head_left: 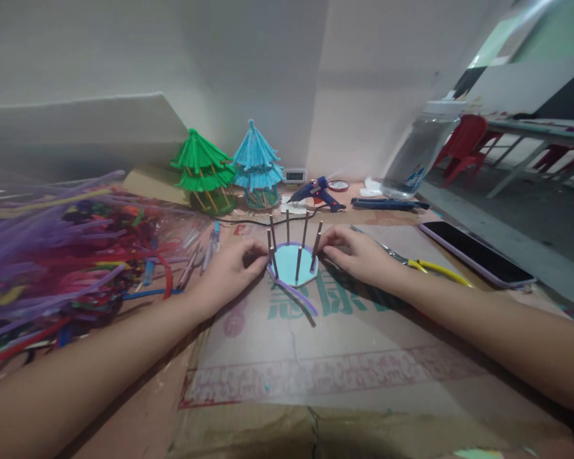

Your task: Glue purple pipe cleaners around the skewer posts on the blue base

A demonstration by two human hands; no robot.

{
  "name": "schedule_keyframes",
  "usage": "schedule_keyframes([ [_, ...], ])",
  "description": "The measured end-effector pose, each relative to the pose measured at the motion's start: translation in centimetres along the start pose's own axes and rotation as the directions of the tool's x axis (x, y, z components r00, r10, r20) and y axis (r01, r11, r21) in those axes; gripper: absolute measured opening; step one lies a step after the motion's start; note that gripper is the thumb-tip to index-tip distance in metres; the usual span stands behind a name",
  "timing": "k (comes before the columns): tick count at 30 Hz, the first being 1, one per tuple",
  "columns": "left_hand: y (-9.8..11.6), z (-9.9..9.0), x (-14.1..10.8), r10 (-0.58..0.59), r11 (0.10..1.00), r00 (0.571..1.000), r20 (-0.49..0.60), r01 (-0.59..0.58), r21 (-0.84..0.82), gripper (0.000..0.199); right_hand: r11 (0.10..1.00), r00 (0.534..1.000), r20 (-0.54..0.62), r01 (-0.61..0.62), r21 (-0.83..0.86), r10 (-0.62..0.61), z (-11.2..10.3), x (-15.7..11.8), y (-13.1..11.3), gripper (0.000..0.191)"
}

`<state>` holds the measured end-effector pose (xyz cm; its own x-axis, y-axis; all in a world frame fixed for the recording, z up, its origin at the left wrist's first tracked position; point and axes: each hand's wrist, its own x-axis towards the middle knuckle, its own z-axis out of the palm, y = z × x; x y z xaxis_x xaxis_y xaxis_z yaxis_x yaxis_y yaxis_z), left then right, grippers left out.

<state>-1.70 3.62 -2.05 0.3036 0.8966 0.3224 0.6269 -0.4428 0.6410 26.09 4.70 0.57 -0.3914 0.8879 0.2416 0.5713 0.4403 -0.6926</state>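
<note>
A light blue disc (291,264) lies on the cardboard sheet (287,357), with several brown sticks standing upright around its rim. A purple pipe cleaner (296,296) runs along part of the edge, and its loose end trails toward the front right. My left hand (242,268) is at the disc's left side, thumb and fingers curled close to the rim. On the right side, my right hand (347,252) has its thumb and fingers bent near the sticks. Whether either hand grips the rim is too small to tell.
Purple, red and other pipe cleaners (76,255) are heaped at left. Behind stand a green model (203,169), a blue model (257,162) and a glue gun (318,191). Yellow-handled pliers (435,268), a phone (476,252), a cutter (387,204) and a bottle (418,153) are at right.
</note>
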Motion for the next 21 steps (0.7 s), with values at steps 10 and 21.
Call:
schedule_keyframes([
  [10,-0.1,0.0,-0.1,0.037,0.998,0.999,0.000,-0.037,-0.056,0.028,0.998,0.998,0.032,-0.058,0.014,0.057,0.0,0.2,0.4,0.007],
  [21,0.7,-0.4,-0.3,0.061,0.989,0.998,0.024,-0.064,0.136,0.027,0.993,0.983,0.181,-0.048,0.111,0.027,-0.7,0.6,1.5,0.012],
])
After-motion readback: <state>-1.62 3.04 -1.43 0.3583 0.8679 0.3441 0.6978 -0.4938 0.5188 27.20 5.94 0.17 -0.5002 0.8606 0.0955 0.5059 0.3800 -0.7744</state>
